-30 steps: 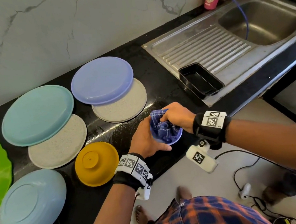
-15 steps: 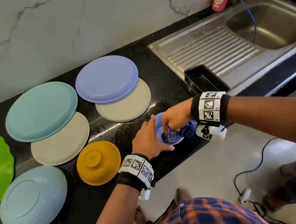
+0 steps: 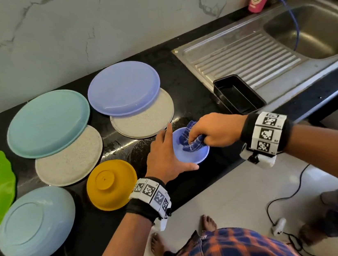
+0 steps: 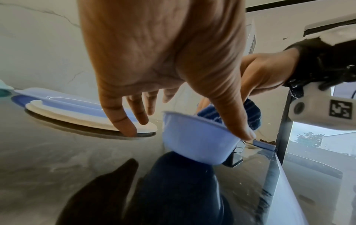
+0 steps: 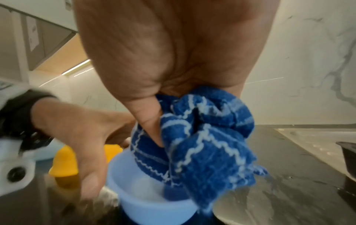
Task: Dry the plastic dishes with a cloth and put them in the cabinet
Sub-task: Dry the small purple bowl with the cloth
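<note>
The surface (image 3: 189, 78) is polished black stone, glossy enough to mirror the hands, with wet streaks near its front edge. The small bowl (image 3: 191, 157) is smooth, pale blue plastic with a slight sheen. The cloth (image 5: 208, 137) is soft woven fabric, blue with thin white lines, crumpled. Two grey plates (image 3: 69, 160) look speckled and matt; the lilac plate (image 3: 124, 87) shines. The sink (image 3: 247, 57) at the right end is brushed steel, ribbed on its drainboard. The tray (image 3: 238, 95) is glossy black.

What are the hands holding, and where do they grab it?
The right hand grips the bunched cloth by its middle. The left hand steadies the bowl, thumb on its rim, fingers straight.
</note>
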`<state>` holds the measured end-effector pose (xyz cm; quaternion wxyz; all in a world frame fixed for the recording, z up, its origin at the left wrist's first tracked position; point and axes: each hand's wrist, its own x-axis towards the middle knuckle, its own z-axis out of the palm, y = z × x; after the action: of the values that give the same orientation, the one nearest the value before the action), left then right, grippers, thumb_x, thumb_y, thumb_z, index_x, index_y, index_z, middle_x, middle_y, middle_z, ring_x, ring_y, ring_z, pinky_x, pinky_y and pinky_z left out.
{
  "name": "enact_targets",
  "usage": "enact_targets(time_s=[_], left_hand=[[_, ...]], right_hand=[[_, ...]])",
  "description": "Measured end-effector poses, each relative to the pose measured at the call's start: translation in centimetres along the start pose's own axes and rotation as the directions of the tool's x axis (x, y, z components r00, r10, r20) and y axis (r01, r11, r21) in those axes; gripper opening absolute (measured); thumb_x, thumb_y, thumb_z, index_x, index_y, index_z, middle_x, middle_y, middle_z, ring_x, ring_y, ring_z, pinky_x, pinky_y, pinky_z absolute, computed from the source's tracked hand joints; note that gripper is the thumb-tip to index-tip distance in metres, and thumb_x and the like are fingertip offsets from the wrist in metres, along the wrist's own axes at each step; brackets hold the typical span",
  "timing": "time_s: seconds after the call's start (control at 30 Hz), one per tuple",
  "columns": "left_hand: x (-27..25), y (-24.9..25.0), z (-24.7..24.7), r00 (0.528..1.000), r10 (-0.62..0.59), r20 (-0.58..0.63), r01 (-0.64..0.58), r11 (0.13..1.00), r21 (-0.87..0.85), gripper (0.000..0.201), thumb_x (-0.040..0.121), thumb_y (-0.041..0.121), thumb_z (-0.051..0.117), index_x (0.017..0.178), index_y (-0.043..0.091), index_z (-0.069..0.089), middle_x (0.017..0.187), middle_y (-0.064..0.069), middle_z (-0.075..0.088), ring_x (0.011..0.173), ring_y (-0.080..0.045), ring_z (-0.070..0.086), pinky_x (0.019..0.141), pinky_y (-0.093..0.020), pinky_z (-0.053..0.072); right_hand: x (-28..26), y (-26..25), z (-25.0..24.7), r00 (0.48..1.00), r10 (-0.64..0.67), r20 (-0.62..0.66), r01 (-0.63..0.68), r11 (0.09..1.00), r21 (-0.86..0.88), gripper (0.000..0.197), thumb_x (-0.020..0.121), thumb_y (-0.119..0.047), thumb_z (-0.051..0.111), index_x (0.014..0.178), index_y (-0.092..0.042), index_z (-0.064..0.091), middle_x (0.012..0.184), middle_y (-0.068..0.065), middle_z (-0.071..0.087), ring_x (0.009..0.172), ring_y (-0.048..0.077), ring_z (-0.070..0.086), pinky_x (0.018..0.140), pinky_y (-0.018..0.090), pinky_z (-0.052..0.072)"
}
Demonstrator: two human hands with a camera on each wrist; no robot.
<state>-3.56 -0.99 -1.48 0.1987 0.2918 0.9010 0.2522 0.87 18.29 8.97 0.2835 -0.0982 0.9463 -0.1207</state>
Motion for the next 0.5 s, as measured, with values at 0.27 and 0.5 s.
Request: enact_targets(time_s=[0.27, 0.5], left_hand=[[2.3, 0.5, 1.1, 0.997, 0.011, 0.070, -0.013, 1.000, 0.025, 0.136, 0.033, 0.093, 0.066, 0.149, 0.039, 0.020, 0.141, 0.007, 0.049, 0.129, -0.020, 0.047, 0.108, -0.047, 0.042], [2.3, 1.1, 1.0, 0.992, -0.047, 0.119, 0.033, 0.993, 0.117, 0.139, 0.033, 0.095, 0.057, 0.152, 0.034, 0.017, 0.148, 0.003, 0.042, 0.136, -0.026, 0.041, 0.108, -0.050, 0.041]], right_hand=[[1.4, -0.6, 3.5, 0.985, -0.161, -0.056, 0.140, 0.951, -0.276, 0.024, 0.093, -0.029, 0.057, 0.108, -0.019, 0.071, 0.108, -0.003, 0.068, 0.095, 0.020, 0.062, 0.077, 0.023, 0.037], [1.7, -3.3, 2.3, 0.992, 0.111, 0.057, -0.098, 0.974, -0.204, 0.026, 0.098, -0.022, 0.046, 0.103, -0.012, 0.069, 0.094, 0.002, 0.066, 0.090, 0.025, 0.060, 0.068, 0.022, 0.042]])
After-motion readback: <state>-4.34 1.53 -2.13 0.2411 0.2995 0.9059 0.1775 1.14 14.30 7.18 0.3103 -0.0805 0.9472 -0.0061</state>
